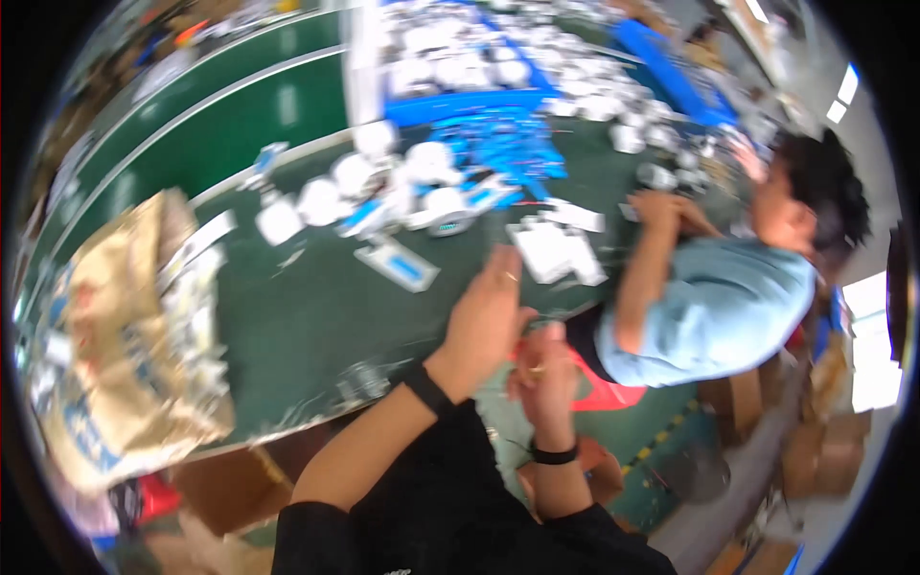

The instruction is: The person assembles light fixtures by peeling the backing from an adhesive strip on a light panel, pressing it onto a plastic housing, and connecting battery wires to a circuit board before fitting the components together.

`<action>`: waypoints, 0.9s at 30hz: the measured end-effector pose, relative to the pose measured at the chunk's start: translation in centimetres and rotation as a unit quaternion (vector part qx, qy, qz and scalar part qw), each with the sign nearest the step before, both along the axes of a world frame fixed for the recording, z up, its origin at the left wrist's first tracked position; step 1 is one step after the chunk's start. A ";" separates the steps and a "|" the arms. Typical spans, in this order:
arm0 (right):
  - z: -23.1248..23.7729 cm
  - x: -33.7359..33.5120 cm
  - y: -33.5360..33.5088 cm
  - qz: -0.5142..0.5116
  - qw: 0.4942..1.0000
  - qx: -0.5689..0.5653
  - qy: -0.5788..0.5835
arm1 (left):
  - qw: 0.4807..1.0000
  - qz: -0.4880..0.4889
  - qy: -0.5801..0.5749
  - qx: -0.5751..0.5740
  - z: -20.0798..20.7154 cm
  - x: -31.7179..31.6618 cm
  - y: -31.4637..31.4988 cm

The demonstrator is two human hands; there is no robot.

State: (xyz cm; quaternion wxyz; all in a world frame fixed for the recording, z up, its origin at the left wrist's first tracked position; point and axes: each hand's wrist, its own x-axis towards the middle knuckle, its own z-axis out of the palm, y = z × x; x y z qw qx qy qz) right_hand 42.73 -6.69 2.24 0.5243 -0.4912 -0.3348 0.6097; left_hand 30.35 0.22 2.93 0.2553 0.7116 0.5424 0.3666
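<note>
Both my hands are held close together over the table's front edge. My left hand (pixel 482 321) reaches forward, its back toward me, fingers stretched out and thumb apart; nothing shows in it. Just to its right and nearer to me, my right hand (pixel 546 376) has its fingers curled in with the thumb up; what they hold, if anything, is blurred. Flat white pieces (pixel 556 251) lie just beyond my left fingertips. A white plate with a blue strip (pixel 397 264) rests to their left. Farther back sit several round white parts (pixel 444 206) beside a heap of blue pieces (pixel 503 144).
At the left stands a brown paper sack (pixel 115 345) with white packets by its opening. Blue-edged trays (pixel 470 107) of white parts fill the back of the green table (pixel 316 331). A co-worker in a light blue shirt (pixel 714 311) works at the right. A red stool (pixel 606 385) is below.
</note>
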 end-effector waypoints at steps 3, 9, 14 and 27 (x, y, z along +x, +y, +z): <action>2.8 -1.4 0.0 0.021 0.998 0.015 0.051 | 0.996 0.070 0.050 0.031 2.3 -7.3 -5.6; 0.9 -8.7 1.2 0.235 0.968 0.060 0.070 | 0.920 0.322 0.223 0.010 5.5 -26.3 -10.0; 3.5 -15.5 0.7 0.379 0.921 0.067 0.060 | 0.884 0.328 0.312 -0.122 7.0 -36.4 -4.5; 3.9 -12.9 2.2 0.345 0.930 0.100 -0.073 | 0.882 0.106 0.434 -0.151 1.6 -40.1 7.7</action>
